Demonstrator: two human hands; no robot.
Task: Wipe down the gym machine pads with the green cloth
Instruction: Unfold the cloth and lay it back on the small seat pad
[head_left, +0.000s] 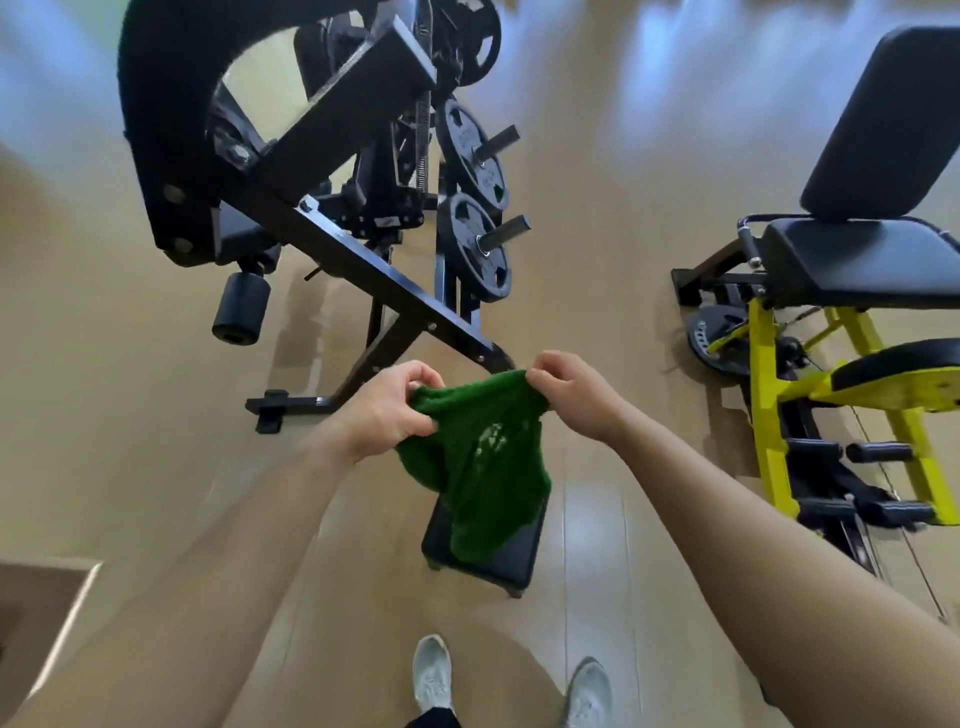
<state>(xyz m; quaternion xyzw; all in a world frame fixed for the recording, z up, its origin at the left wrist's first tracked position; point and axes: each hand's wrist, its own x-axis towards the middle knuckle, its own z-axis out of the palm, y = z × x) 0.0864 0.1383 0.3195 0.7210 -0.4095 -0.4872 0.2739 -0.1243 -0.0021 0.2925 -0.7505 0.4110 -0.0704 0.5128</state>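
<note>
Left hand (387, 410) and right hand (563, 392) pinch the green cloth's (488, 467) top edge; it hangs lengthwise down.

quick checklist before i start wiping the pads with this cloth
1. Cloth held: ok. The left hand and right hand each pinch its top edge.
2. Cloth spread flat for wiping: not ok. It is bunched and hangs down between the hands.
3. Cloth on a pad: cannot tell. Its lower end hangs in front of the small pad, but contact is unclear.
4. Seat pad on the yellow machine free of objects: ok. Nothing lies on the part that shows.
5. Cloth clean or damp: cannot tell.
</note>
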